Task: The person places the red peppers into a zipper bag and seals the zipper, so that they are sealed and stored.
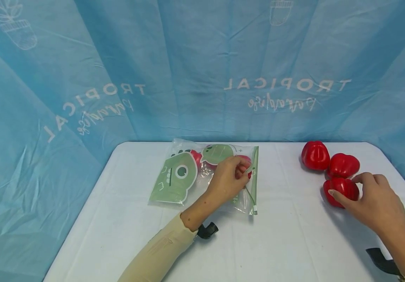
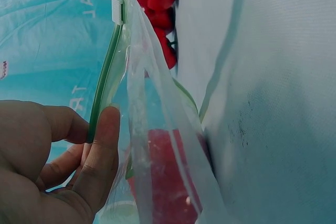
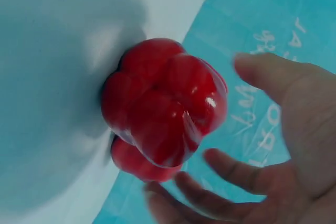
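Note:
A clear zip bag (image 1: 206, 184) with a green one-eyed monster print lies on the white table. My left hand (image 1: 225, 176) pinches one lip of its green-edged mouth between thumb and fingers, and the mouth gapes in the left wrist view. Red items (image 2: 170, 177) show through the plastic. At the right, my right hand (image 1: 378, 201) is spread around the nearest red bell pepper (image 1: 341, 191). In the right wrist view, thumb and fingers stand apart from that glossy pepper (image 3: 168, 103). Two more bell peppers (image 1: 343, 165) sit close behind it.
A white slider (image 2: 117, 11) sits on the bag's green zip strip. The white tabletop (image 1: 283, 235) lies between the bag and the peppers. A blue printed curtain (image 1: 202, 78) hangs behind the table and along its sides.

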A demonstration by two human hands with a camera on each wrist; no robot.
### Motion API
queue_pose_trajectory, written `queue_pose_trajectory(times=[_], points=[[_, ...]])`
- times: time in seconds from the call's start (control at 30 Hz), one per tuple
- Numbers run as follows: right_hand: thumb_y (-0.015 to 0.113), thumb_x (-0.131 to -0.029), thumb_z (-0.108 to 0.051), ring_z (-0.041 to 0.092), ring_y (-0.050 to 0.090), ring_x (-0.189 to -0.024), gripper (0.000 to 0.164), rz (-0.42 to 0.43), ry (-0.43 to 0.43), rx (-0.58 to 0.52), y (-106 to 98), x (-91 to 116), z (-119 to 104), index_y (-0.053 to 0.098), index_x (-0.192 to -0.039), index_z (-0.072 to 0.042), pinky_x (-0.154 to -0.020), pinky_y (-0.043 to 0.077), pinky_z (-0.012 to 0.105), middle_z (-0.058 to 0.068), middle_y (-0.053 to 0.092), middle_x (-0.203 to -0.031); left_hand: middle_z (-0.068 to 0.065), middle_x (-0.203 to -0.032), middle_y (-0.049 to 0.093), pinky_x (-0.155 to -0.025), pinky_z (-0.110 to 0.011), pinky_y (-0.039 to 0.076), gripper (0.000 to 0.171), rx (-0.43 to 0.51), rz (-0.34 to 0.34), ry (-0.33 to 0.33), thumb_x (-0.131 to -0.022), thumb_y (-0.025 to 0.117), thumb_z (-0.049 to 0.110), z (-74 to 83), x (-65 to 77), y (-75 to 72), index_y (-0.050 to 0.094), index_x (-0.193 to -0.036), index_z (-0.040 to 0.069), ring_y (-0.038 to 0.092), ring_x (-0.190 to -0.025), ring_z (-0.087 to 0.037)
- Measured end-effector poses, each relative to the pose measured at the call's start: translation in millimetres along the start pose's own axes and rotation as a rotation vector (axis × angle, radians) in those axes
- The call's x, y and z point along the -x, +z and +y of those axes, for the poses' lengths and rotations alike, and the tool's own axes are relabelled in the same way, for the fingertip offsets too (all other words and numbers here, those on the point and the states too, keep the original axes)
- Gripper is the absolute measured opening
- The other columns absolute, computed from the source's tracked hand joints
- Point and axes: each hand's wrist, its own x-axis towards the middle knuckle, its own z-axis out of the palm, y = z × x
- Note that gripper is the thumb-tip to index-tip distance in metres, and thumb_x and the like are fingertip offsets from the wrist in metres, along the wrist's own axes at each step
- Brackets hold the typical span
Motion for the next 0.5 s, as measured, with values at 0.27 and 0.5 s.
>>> queue_pose_trajectory(times=[0.27, 0.5], points=[[0.103, -0.057, -0.022, 0.052, 0.057, -0.085, 0.099, -0.121, 0.058, -0.080, -1.1, -3.4, 7.9, 0.041, -0.124, 0.017, -0.048, 0.058, 0.044, 0.038, 0.052, -0.103, 0.000, -0.096, 0.064, -0.073, -0.017, 0.056, 0.022, -0.004, 0.004, 0.013, -0.091, 0.074, -0.001, -0.8, -0.4, 0.7, 0.072, -0.111, 0.007, 0.061, -0.082, -0.008], [0.102, -0.054, -0.018, 0.059, 0.054, -0.095, 0.113, -0.136, 0.034, -0.093, -0.7, -2.3, 6.7, 0.035, -0.137, 0.021, -0.052, 0.060, 0.051, 0.042, 0.049, -0.113, 0.001, -0.096, 0.064, -0.072, -0.018, 0.056, 0.024, -0.013, 0.004, 0.014, -0.091, 0.074, -0.002, -3.0, -0.6, 1.5, 0.072, -0.113, 0.008, 0.060, -0.083, -0.008]])
